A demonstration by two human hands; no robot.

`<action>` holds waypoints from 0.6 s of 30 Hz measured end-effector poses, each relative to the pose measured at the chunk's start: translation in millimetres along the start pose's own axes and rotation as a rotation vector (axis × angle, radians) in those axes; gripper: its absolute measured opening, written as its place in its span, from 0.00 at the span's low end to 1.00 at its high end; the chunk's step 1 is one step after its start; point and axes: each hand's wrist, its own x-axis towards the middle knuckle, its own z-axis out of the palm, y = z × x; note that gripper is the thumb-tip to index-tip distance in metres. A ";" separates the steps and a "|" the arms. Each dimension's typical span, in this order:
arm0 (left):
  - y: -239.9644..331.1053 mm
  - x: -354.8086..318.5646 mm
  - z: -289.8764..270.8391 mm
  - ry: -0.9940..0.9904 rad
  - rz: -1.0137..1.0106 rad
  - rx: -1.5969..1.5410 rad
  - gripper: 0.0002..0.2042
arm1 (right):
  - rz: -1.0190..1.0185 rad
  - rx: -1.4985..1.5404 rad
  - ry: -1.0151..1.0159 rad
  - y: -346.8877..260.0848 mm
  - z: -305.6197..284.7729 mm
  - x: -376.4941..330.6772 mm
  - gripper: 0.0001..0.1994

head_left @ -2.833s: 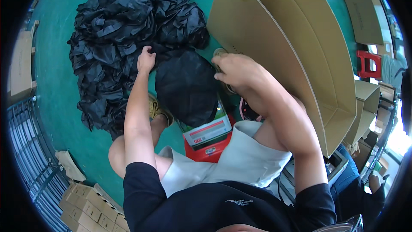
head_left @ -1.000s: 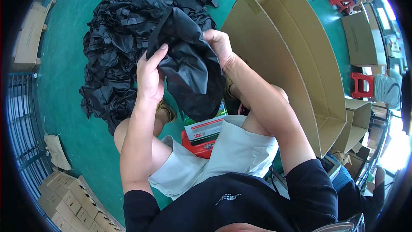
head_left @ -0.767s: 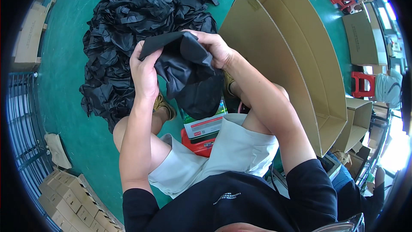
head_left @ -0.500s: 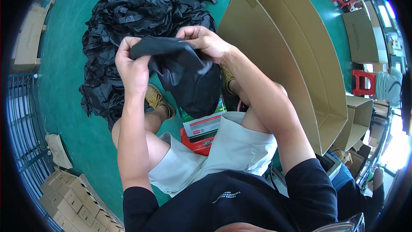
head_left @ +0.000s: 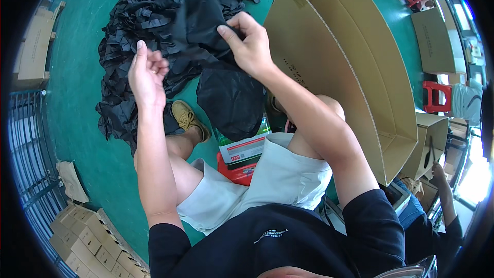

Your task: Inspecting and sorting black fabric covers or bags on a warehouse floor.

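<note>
A piece of thin black fabric (head_left: 203,23) hangs from my right hand (head_left: 250,46), pinched between thumb and fingers and lifted toward the far side. My left hand (head_left: 147,78) is off to the left in the air, empty, its thumb raised and its fingers loosely curled. Beyond both hands spreads a large heap of crumpled black fabric (head_left: 154,15) on the floor. Between my feet, another dark fabric piece (head_left: 231,104) with a rounded lower edge lies on a green and white package (head_left: 244,149), which rests over a red object (head_left: 237,174).
A large open cardboard box (head_left: 319,36) stands close to my right forearm. Farther right are red stools (head_left: 436,97) and a smaller carton (head_left: 424,134), with a co-worker's arm (head_left: 443,188) beside it. Stacked cartons (head_left: 90,237) and a metal rack (head_left: 28,139) line the left.
My left hand has let go of the fabric and moved slightly left. My right hand has carried its piece up toward the heap. A co-worker's arm has reached up at the right.
</note>
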 end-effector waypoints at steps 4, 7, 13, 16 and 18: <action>-15.9 -18.8 26.1 -0.130 0.006 0.227 0.20 | -0.352 -0.216 0.046 -10.3 15.5 -19.1 0.09; -39.9 -20.0 35.3 -0.115 0.273 0.369 0.20 | -0.469 -0.257 -0.053 -15.6 20.4 -30.8 0.08; -27.4 -19.0 31.2 -0.101 0.292 0.324 0.14 | -0.671 -0.312 -0.111 -21.8 27.9 -40.1 0.10; -25.4 -17.1 31.4 -0.072 0.412 0.417 0.10 | -0.694 -0.321 -0.144 -21.3 26.3 -39.7 0.10; -24.7 -13.7 26.5 -0.035 0.428 0.456 0.10 | -0.701 -0.322 -0.149 -21.8 24.2 -37.6 0.10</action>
